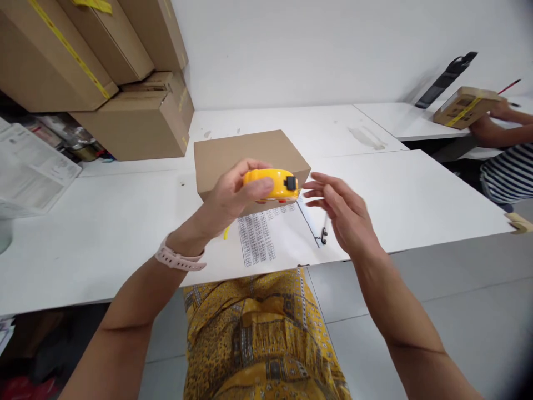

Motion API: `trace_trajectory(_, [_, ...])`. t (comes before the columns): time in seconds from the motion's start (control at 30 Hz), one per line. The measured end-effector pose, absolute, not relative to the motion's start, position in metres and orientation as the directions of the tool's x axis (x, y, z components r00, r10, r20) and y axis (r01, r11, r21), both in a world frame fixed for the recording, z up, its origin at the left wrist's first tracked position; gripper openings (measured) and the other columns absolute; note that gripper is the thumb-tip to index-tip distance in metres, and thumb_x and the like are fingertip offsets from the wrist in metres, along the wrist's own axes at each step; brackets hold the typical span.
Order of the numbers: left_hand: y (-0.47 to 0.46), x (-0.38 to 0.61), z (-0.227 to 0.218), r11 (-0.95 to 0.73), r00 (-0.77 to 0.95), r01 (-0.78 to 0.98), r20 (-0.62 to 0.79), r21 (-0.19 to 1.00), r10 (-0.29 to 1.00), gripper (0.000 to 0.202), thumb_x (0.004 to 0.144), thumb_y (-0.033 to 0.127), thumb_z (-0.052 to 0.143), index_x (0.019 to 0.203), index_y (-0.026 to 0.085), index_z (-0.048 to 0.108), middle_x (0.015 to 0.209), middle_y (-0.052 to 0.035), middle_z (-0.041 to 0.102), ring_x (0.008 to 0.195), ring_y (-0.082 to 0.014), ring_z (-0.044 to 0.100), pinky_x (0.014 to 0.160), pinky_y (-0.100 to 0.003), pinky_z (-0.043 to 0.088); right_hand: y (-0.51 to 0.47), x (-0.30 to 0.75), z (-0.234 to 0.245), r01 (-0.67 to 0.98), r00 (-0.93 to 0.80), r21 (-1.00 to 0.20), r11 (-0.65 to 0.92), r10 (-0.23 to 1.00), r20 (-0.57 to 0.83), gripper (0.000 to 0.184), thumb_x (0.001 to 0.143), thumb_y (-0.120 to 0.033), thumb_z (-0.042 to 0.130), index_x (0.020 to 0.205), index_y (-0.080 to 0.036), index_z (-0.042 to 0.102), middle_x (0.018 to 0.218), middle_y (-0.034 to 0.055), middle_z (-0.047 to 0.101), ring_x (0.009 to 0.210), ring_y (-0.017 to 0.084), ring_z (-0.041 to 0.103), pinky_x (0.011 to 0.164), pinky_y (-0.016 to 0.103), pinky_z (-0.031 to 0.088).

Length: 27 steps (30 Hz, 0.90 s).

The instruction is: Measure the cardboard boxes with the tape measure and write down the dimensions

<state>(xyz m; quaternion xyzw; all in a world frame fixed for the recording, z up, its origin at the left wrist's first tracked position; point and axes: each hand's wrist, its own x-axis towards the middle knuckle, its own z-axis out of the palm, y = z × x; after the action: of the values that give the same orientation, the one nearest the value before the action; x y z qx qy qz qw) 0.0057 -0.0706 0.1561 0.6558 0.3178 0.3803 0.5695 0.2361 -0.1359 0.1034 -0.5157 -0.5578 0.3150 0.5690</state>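
A yellow tape measure (pixel 272 183) with a black lock button is gripped in my left hand (pixel 233 191), thumb along its side. Just right of it, my right hand (pixel 343 208) has its fingers apart and holds nothing; the fingertips come near the tape measure's front end. Below and behind both hands, a closed brown cardboard box (pixel 250 147) sits on the white table. A printed sheet (pixel 283 239) lies in front of the box, partly under it. By my right hand is a pen (pixel 325 230), partly hidden by the hand.
Cardboard boxes (pixel 133 122) are stacked at the back left, beside a white printed package (pixel 33 166). The white table (pixel 416 194) runs to the right. There a co-worker's hands (pixel 491 119) hold a small taped box (pixel 462 108) near a black upright object (pixel 445 80).
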Motion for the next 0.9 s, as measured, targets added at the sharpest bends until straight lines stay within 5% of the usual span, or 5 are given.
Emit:
trace_trajectory(0.13, [-0.075,0.010,0.152,-0.088,0.479,-0.037,0.095,0.995,0.872,0.054,0.076,0.055,0.078,0.112,0.019,0.059,0.103,-0.0076,0.075,0.092,-0.0229,0.073,0.083,-0.037,0.057,-0.120,0.217,0.136,-0.118,-0.111,-0.991,0.059,0.991,0.073,0.047,0.090,-0.066,0.062,0.106,-0.024,0.077,0.103,0.0081,0.075,0.097,0.022,0.068,0.087,0.039,0.057])
trace_trajectory(0.3, [-0.071,-0.005,0.161,-0.046,0.440,-0.029,0.055,0.998,0.896,0.051,0.078,0.053,0.077,0.112,0.019,0.060,0.111,-0.0093,0.076,0.101,-0.0260,0.073,0.083,-0.036,0.057,-0.096,0.220,0.146,-0.189,-0.176,-0.982,-0.026,0.984,0.008,0.041,0.084,-0.061,0.074,0.096,-0.022,0.079,0.088,0.0051,0.072,0.080,0.016,0.062,0.077,0.031,0.055])
trace_trajectory(0.57, [-0.008,-0.079,0.183,-0.149,0.154,0.121,0.130,0.981,0.979,0.049,0.076,0.055,0.078,0.106,0.018,0.070,0.108,-0.0069,0.076,0.101,-0.0233,0.068,0.067,-0.028,0.056,-0.001,0.276,0.164,-0.199,0.167,-0.979,0.052,0.986,0.018,0.016,0.087,-0.023,0.077,0.075,-0.017,0.068,0.065,-0.0032,0.052,0.058,0.007,0.044,0.059,0.021,0.046])
trace_trajectory(0.7, [0.019,-0.134,0.172,-0.089,0.128,0.174,0.067,0.981,0.989,0.045,0.082,0.058,0.076,0.106,0.020,0.072,0.090,-0.0006,0.078,0.081,-0.0167,0.067,0.061,-0.026,0.055,0.031,0.288,0.142,-0.042,0.245,-0.999,-0.018,0.969,-0.028,0.030,0.091,-0.026,0.074,0.067,-0.019,0.057,0.057,-0.0051,0.047,0.055,0.008,0.039,0.060,0.027,0.043])
trace_trajectory(0.9, [0.020,-0.171,0.157,0.005,0.149,0.224,-0.039,0.975,0.988,0.048,0.082,0.060,0.076,0.110,0.020,0.075,0.103,-0.0034,0.080,0.089,-0.0203,0.069,0.064,-0.029,0.058,0.046,0.272,0.111,0.068,0.258,-0.996,-0.050,0.966,-0.031,0.027,0.089,-0.027,0.074,0.070,-0.019,0.057,0.059,-0.0041,0.052,0.063,0.009,0.044,0.067,0.029,0.043])
